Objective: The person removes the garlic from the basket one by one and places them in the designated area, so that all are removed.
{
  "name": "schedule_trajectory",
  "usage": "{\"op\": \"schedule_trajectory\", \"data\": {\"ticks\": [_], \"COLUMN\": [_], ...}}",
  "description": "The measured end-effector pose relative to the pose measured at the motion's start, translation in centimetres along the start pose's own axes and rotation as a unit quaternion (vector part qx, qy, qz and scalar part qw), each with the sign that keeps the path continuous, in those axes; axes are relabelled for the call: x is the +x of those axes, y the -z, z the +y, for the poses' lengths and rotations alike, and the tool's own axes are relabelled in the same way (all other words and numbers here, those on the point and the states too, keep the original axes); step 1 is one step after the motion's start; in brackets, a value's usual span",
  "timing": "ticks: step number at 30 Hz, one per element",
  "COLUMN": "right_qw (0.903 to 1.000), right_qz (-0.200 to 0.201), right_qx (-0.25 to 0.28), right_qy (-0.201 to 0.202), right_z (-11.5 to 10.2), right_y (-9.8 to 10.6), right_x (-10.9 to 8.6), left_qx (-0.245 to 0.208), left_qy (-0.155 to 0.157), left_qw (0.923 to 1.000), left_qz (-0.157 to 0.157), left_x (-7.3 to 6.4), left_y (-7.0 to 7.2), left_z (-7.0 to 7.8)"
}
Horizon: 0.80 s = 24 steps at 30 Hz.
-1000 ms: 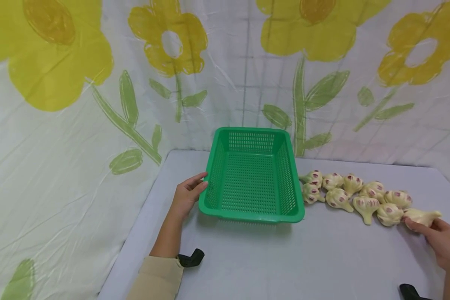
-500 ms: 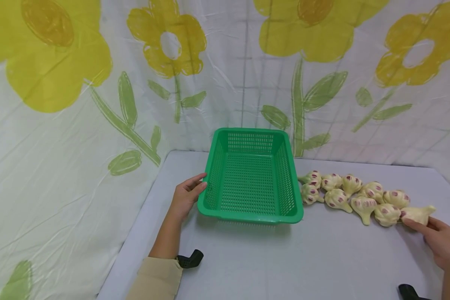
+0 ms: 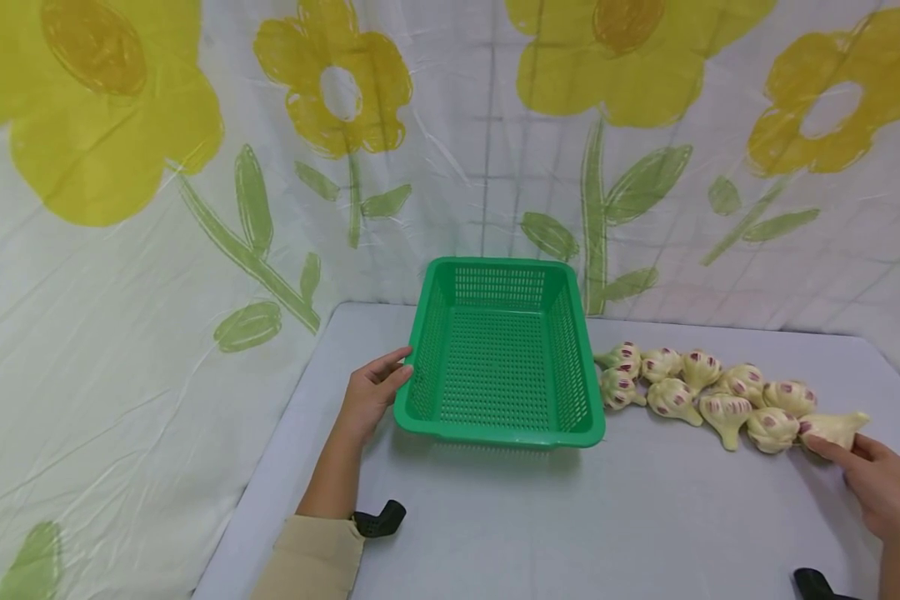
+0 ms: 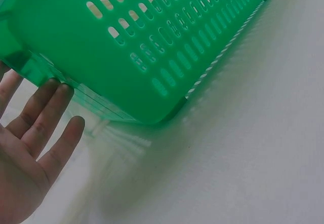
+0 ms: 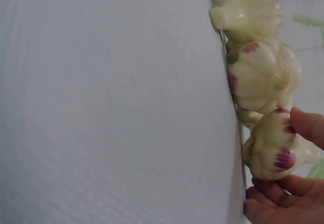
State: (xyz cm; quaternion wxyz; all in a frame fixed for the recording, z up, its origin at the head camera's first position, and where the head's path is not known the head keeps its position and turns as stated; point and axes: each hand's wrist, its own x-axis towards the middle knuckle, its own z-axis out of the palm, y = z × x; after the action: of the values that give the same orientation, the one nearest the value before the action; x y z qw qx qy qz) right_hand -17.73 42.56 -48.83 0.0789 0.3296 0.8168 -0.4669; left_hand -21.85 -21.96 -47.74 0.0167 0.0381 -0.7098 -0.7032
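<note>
At the right end of two rows of garlic bulbs, my right hand (image 3: 881, 487) holds a pale garlic bulb (image 3: 836, 427) between thumb and fingers. In the right wrist view this bulb (image 5: 273, 145) has purple patches, its stem points right, and it sits close against the bulb beside it (image 5: 263, 77). My left hand (image 3: 372, 390) is at the left side of a green plastic basket (image 3: 498, 435). Its thumb lies on the rim, and in the left wrist view its fingers (image 4: 48, 117) touch the basket's outer side under the rim. Nothing lies inside the basket.
Several more garlic bulbs (image 3: 673, 400) lie in two rows right of the basket, the nearest almost touching it. A white-covered table (image 3: 570, 525) carries everything. Behind it hangs a white curtain (image 3: 450, 192) printed with yellow flowers.
The right hand has shifted the held garlic bulb slightly left, up to the end of the front row. The left hand and the basket have stayed in place.
</note>
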Motion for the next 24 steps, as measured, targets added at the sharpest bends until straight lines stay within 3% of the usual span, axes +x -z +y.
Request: {"op": "schedule_trajectory", "data": {"ticks": [10,17,24], "right_qw": [0.9997,1.0,0.9998], "right_qz": [-0.002,0.001,0.015], "right_qx": [-0.011,-0.001,0.008], "right_qy": [0.022,0.01,-0.008], "right_z": [-0.02,-0.35,-0.37], "right_y": [0.03,0.03,0.01], "right_x": [-0.12,-0.72,-0.15], "left_qx": [-0.005,-0.006,-0.001], "left_qy": [-0.005,-0.004,-0.005], "left_qw": [1.0,1.0,1.0], "left_qz": [0.0,-0.003,-0.005], "left_x": [0.03,0.01,0.24], "left_y": [-0.01,-0.07,0.06], "left_z": [-0.04,0.03,0.04]}}
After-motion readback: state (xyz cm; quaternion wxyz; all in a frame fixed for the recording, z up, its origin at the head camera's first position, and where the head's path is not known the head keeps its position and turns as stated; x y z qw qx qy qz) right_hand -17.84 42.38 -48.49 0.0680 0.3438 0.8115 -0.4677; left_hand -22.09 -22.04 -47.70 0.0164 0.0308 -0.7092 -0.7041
